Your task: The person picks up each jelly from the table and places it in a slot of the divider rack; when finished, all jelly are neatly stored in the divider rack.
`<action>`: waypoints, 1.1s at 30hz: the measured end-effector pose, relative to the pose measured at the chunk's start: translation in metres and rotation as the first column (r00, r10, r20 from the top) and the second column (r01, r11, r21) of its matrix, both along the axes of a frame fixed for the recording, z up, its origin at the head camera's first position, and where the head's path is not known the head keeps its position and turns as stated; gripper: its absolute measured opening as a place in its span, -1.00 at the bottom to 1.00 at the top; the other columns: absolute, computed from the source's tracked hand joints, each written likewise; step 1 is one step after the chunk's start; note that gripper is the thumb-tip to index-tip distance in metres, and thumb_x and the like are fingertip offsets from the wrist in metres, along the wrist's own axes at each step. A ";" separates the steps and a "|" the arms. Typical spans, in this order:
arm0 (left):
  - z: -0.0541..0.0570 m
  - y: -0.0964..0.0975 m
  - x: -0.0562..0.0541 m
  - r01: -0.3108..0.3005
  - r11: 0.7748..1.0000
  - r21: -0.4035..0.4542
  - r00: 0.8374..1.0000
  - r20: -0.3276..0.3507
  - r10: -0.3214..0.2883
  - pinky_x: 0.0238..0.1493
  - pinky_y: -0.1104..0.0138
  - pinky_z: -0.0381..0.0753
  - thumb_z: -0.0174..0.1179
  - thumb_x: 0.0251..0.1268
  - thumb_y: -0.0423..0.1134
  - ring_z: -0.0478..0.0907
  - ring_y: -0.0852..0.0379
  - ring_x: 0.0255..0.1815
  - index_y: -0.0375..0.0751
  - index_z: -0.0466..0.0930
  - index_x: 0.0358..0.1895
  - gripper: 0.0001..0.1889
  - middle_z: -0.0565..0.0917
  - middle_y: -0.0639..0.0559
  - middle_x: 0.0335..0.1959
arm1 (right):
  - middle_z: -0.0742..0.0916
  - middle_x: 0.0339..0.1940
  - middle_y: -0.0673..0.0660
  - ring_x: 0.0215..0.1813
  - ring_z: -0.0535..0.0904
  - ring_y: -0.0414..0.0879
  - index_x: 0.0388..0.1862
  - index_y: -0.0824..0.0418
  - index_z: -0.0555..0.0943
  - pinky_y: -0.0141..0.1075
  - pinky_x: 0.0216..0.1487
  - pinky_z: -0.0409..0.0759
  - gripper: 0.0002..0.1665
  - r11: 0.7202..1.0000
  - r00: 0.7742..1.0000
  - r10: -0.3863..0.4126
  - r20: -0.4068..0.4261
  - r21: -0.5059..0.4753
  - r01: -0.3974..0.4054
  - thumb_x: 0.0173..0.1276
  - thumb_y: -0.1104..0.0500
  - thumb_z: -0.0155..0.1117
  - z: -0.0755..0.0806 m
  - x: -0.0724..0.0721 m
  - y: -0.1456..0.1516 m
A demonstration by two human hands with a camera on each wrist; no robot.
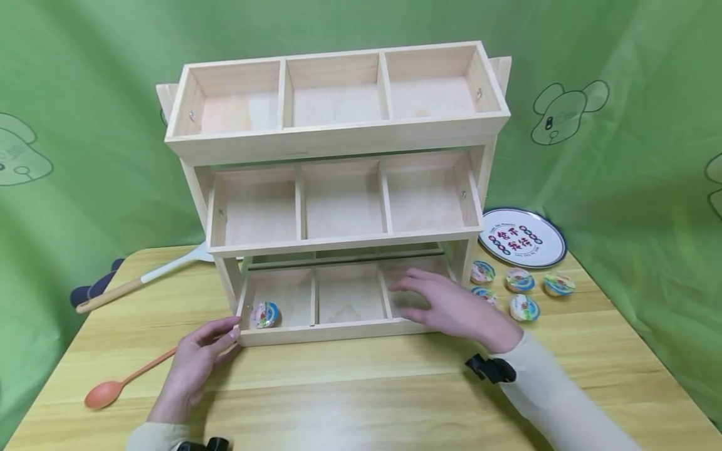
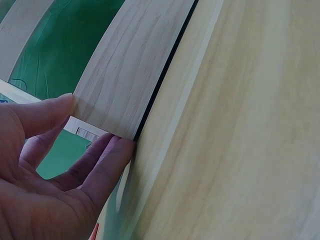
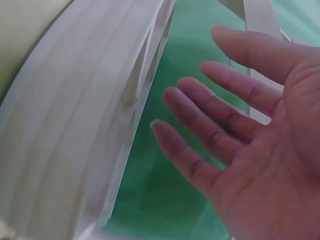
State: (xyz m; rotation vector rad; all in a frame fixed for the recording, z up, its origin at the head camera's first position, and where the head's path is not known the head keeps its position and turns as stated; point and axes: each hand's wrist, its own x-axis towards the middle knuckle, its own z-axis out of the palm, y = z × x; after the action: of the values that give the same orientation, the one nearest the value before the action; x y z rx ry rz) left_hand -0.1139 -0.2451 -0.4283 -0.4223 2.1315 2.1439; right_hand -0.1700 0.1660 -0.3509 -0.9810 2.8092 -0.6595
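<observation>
Holding bottom tray (image 1: 344,331) | left hand (image 1: 197,363): grip clamped on 8 o'clock corner | right hand (image 1: 454,305): grip apart over 3 o'clock end | small cup (image 1: 266,314): 9 o'clock compartment (image 1: 284,285) | press evenly

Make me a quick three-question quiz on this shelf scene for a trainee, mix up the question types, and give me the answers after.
1. Which compartment of the bottom tray holds a small cup? A) left B) middle C) right
2. True or false: the left hand touches the left end of the bottom tray.
3. How many small cups sit on the table to the right of the shelf?

Key: 1: A. 2: True. 3: Five.
</observation>
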 end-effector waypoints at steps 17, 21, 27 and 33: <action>-0.001 0.002 0.000 0.008 1.000 -0.027 1.000 0.015 -0.007 0.17 0.24 0.61 0.23 0.35 -0.39 0.55 0.17 0.01 -0.41 0.49 0.23 -0.59 0.39 -0.26 0.26 | 0.57 0.25 0.28 0.36 0.29 0.36 0.20 0.22 0.56 0.32 0.35 0.28 -0.48 0.985 0.986 -0.169 -0.001 -0.037 0.169 0.29 0.13 0.40 -0.002 0.026 0.074; 0.001 0.003 -0.001 0.013 0.999 -0.035 1.000 0.021 -0.012 0.18 0.24 0.61 0.22 0.36 -0.37 0.54 0.15 0.03 -0.41 0.48 0.25 -0.58 0.39 -0.26 0.26 | 0.58 0.23 0.31 0.33 0.33 0.35 0.20 0.25 0.56 0.32 0.33 0.29 -0.50 0.976 0.978 -0.210 -0.003 -0.050 0.210 0.30 0.16 0.40 -0.001 0.027 0.095; 0.002 0.002 -0.001 0.012 1.000 -0.025 1.000 0.015 -0.011 0.18 0.23 0.61 0.22 0.37 -0.37 0.54 0.14 0.04 -0.42 0.48 0.24 -0.58 0.39 -0.27 0.25 | 0.55 0.24 0.33 0.23 0.43 0.36 0.25 0.20 0.55 0.40 0.19 0.38 -0.45 0.967 0.968 -0.247 -0.049 -0.068 0.244 0.31 0.11 0.41 -0.004 0.028 0.120; 0.001 0.000 0.000 0.002 1.000 -0.016 1.000 0.010 -0.002 0.17 0.23 0.62 0.22 0.37 -0.39 0.56 0.17 0.00 -0.42 0.50 0.22 -0.61 0.41 -0.27 0.23 | 0.52 0.21 0.39 0.15 0.45 0.40 0.27 0.32 0.49 0.41 0.13 0.41 -0.39 0.960 0.957 -0.281 -0.067 -0.024 0.280 0.29 0.15 0.41 -0.012 0.027 0.136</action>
State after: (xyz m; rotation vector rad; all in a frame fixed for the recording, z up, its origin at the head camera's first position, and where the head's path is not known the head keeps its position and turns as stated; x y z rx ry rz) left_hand -0.1141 -0.2448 -0.4273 -0.4312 2.1449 2.1207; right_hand -0.1431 0.3021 -0.3627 -0.6209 3.0408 -0.6858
